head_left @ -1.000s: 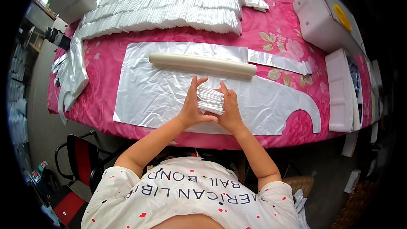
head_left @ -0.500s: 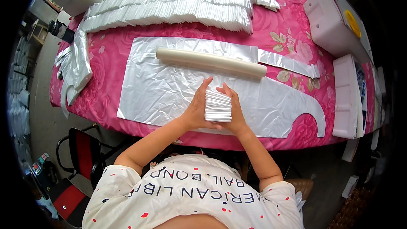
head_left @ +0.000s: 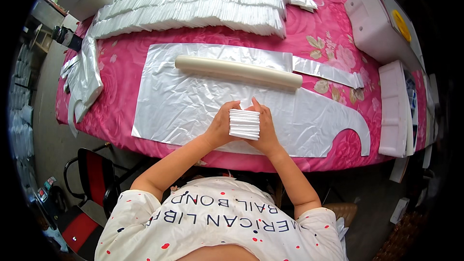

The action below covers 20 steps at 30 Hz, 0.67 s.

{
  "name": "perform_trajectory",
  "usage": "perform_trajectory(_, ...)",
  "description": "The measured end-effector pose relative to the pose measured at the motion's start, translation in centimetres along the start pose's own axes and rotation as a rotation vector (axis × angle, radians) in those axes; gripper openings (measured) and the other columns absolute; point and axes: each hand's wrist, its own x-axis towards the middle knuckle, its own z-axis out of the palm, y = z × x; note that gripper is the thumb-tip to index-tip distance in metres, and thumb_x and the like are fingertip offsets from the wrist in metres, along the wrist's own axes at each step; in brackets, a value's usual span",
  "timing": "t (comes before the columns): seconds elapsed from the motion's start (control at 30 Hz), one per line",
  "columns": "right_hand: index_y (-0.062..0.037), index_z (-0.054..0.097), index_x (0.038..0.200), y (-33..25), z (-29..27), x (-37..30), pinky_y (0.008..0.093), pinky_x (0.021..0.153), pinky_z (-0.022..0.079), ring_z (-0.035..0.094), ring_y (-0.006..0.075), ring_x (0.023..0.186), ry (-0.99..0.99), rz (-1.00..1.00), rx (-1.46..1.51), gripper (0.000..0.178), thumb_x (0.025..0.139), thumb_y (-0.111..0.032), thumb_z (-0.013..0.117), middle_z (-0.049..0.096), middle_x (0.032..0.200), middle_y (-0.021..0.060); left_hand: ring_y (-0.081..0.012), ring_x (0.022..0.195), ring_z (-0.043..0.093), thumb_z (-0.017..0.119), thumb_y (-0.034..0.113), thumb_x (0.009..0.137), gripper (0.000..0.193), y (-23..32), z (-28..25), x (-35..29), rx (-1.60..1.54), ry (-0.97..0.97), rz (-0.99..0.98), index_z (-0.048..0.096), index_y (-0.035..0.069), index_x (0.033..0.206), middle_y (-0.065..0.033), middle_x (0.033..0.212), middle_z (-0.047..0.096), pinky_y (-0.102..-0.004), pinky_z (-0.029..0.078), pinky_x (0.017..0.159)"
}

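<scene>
My left hand and my right hand press a stack of folded white plastic bags from its two sides, above the table's near edge. The stack's layered edges face me and lie fairly even; the fingers behind it are partly hidden. Beneath my hands a large silvery-white plastic bag lies flat, with a curved handle cutout at its right end. Across this bag, beyond my hands, rests a long cream-coloured roller or tube, touched by neither hand.
Long rows of folded white bags fill the table's far side. A narrow folded strip lies right of the tube. White foam boxes stand at the right edge. Loose bags hang over the left edge, near a red-and-black chair.
Both hands have shifted slightly left with the stack. The fingers have closed more tightly round it, and its layers look flatter and more even.
</scene>
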Motion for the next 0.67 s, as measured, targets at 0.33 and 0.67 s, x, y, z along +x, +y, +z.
perform_trajectory(0.33,-0.0046,0.051,0.12,0.4,-0.3,0.3,0.0393,0.091,0.039,0.048,0.03,0.105,-0.096,0.076,-0.107,0.068,0.06,-0.019,0.078,0.056,0.11,0.012,-0.029,0.093,0.057,0.078,0.012,0.06,0.055,1.6,-1.0,2.0,-0.015,-0.091,-0.196,0.051,0.005,0.107,-0.0125,0.099,0.057,-0.035,0.046,0.082)
perform_trajectory(0.67,-0.0018,0.052,0.122,9.7,-14.6,13.6,0.0323,0.095,0.04,0.054,0.0173,0.106,-0.131,0.441,0.222,0.048,0.08,-0.019,0.07,0.059,0.116,0.0069,-0.017,0.109,0.052,0.073,0.002,0.07,0.063,-1.4,-3.9,3.2,-0.866,-0.06,-0.837,0.046,0.005,0.126,-0.0086,0.118,0.056,-0.033,0.044,0.091)
